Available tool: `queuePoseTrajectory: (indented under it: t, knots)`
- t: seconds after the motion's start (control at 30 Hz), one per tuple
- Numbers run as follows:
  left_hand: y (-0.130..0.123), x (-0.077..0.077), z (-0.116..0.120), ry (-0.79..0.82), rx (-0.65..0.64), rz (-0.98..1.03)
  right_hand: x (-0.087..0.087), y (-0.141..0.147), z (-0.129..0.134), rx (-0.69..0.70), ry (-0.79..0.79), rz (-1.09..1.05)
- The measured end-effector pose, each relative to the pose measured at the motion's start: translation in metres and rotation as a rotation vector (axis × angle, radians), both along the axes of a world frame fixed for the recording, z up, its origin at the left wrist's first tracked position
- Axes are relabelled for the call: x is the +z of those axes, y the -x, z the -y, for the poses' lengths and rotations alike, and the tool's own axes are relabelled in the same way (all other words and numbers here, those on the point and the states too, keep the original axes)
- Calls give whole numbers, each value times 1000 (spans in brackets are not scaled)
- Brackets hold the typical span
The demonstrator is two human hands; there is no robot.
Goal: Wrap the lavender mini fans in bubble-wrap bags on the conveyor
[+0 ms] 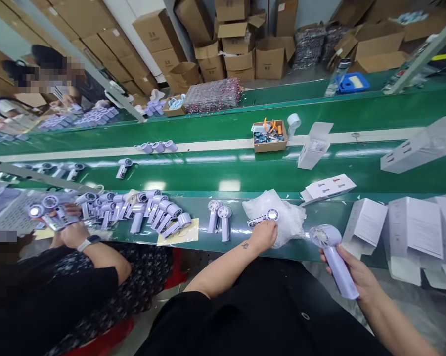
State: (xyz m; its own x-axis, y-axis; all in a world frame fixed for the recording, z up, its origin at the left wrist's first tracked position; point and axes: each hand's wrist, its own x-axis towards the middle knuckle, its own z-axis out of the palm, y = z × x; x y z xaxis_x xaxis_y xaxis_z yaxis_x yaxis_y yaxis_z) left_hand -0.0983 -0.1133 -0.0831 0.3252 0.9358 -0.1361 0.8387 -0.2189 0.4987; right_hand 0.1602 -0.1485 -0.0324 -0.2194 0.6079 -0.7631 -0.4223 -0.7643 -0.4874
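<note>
My right hand (362,277) is closed around the handle of a lilac handheld fan (337,262), its round grilled head tilted up to the left. My left hand (264,236) is closed at a smaller-looking fan (272,214) with a dark, shiny handle side, which lies over clear plastic bags (291,217). My left fingertips are partly hidden. Two lilac handheld fans (225,222) lie side by side on the bench, left of the bags.
Many lilac fans (163,212) are piled to the left, by a co-worker's hands (74,232). White boxes (367,225) stand at right; a flat white box (330,188) lies behind. A carton of tools (270,147) sits beyond the green conveyor belt (193,173).
</note>
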Motion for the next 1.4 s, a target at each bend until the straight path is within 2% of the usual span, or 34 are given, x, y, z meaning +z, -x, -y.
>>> queuePoseTrajectory:
  t: [0.1,0.23,0.3,0.37,0.47,0.67,0.73,0.77,0.8,0.87,0.93,0.97,1.07,1.17,1.33,1.4]
  knots:
    - [-13,14,-7,89,110,319,5,21,11,112,-15,-86]
    - [-26,24,-18,301,233,720,8,45,2,262,-92,-123]
    - [-28,26,-22,400,283,837,6,48,-4,299,-121,-67]
    - [-30,29,-27,424,276,873,4,48,-7,296,-152,28]
    - [-33,40,-33,328,131,780,2,46,-8,244,-201,174]
    - [-31,68,-39,-18,-480,487,4,46,-16,111,-284,157]
    - [-23,69,-38,-35,-594,417,6,35,-22,11,-254,174]
    - [-19,67,-37,-25,-598,400,8,27,-24,-52,-232,192]
    - [-16,64,-37,-8,-550,407,9,18,-25,-103,-208,202]
    - [-15,58,-39,46,-299,503,9,1,-22,-134,-190,164]
    - [-22,53,-45,157,-14,666,7,-8,-16,-67,-200,40]
    - [-27,52,-49,235,70,746,4,-10,-12,-20,-204,-36]
    - [-42,51,-56,455,105,917,-5,-1,-5,80,-214,-207]
    - [-51,52,-56,530,142,985,-10,12,-9,127,-235,-231]
    - [-56,55,-52,436,291,987,4,21,-20,213,-255,24]
    - [-53,60,-51,289,154,888,13,23,-20,210,-236,121]
